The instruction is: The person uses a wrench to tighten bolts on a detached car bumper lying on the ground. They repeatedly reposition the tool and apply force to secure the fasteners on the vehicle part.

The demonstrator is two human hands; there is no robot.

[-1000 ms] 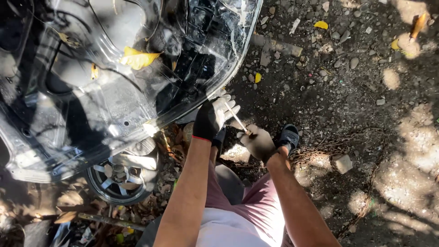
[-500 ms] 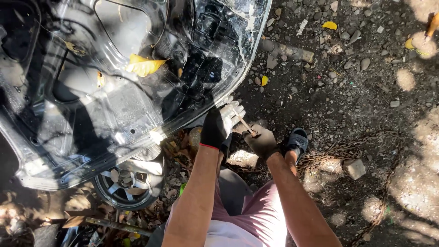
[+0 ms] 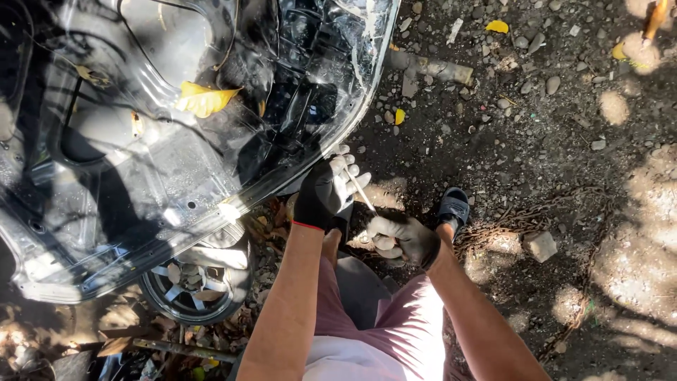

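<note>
Two gloved hands meet just below the lower edge of a stripped car door panel (image 3: 141, 176) that lies flat on the gravel ground (image 3: 536, 127). The left hand (image 3: 328, 190), in a black and white glove, rests against the door's rim with its fingers (image 3: 350, 171) loosely spread over the edge, pinching nothing that can be seen. The right hand (image 3: 398, 238), in a grey glove, has its grip pressed together around the handle of a thin tool (image 3: 363, 192), whose slim shaft slants up to the left and ends at the left hand's fingers. What kind of tool it is cannot be told.

A yellow leaf (image 3: 204, 99) lies on the door's inner metal. An alloy wheel (image 3: 190, 282) lies under the door's near corner, among dry leaves. A black sandal (image 3: 453, 207) shows just beyond the right hand, and a rusty chain (image 3: 543, 219) curls over the dirt to its right, beside a small stone block (image 3: 543, 245).
</note>
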